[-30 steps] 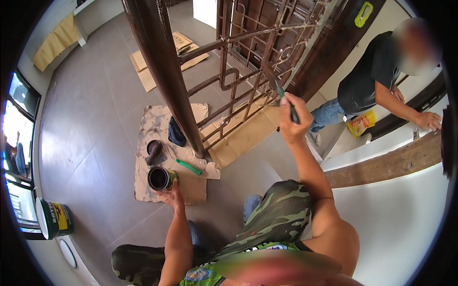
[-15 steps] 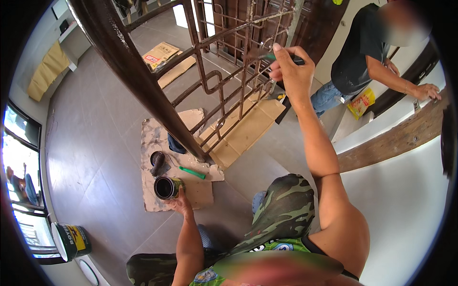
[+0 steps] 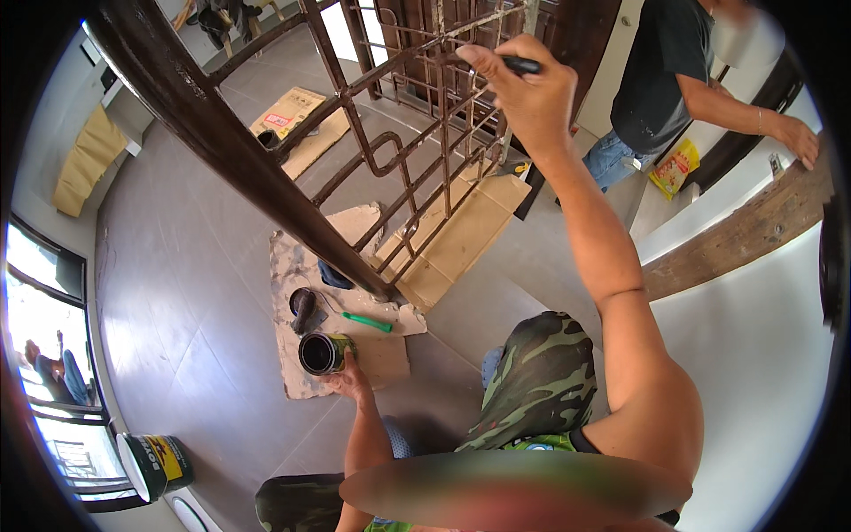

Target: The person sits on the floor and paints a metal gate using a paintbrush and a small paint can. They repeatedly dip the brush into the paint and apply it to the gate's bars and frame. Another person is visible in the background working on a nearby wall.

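My right hand point(image 3: 536, 99) is raised at the brown metal grille point(image 3: 232, 152), its fingers closed around a paintbrush whose black handle point(image 3: 523, 65) sticks out to the right. The hand and the bars hide most of the bristle end. Low on the left, my left hand point(image 3: 349, 381) grips the side of a tilted paint can point(image 3: 338, 352) with dark paint inside. Under the can lies stained cardboard point(image 3: 386, 362). Beside it on that cardboard are a dark paint roller point(image 3: 303, 312) with a green handle point(image 3: 368, 323) and a dark blue cloth point(image 3: 334, 273).
A person in a dark shirt point(image 3: 651, 80) stands at the right, one hand on a wooden board point(image 3: 722, 253). More cardboard point(image 3: 456, 244) lies beneath the grille. A dark green bucket point(image 3: 167, 465) is at the lower left, and a yellow bag point(image 3: 678, 168) lies behind the board.
My right hand has shifted up and turned with the brush, so its bristles are now mostly hidden. My left hand keeps its grip on the can. The whole view has moved slightly.
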Available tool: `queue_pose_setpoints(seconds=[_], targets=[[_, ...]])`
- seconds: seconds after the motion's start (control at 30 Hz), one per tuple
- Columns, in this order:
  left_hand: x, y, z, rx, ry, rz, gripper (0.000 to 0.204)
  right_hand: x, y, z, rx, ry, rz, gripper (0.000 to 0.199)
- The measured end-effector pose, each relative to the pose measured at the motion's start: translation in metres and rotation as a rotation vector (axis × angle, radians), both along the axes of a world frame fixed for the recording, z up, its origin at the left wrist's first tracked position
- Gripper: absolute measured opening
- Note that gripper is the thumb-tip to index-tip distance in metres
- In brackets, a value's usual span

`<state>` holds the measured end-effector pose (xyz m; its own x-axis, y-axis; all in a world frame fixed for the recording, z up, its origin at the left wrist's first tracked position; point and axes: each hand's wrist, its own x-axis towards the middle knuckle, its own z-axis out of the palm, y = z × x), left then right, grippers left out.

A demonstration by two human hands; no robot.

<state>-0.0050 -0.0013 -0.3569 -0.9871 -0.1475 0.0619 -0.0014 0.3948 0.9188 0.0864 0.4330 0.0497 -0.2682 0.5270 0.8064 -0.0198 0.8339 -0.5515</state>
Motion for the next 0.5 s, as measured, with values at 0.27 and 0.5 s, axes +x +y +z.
queue_pose_setpoints(seconds=[0.27, 0.5], targets=[[0.001, -0.003, 0.001, -0.031, -0.015, -0.043, 0.092, -0.013, -0.014, 0.000, 0.014, -0.119, -0.071, 0.041], [-0.002, -0.007, -0.023, -0.191, -0.042, 0.076, 0.104, 0.010, -0.027, -0.016, -0.566, -0.252, 0.167, 0.046]])
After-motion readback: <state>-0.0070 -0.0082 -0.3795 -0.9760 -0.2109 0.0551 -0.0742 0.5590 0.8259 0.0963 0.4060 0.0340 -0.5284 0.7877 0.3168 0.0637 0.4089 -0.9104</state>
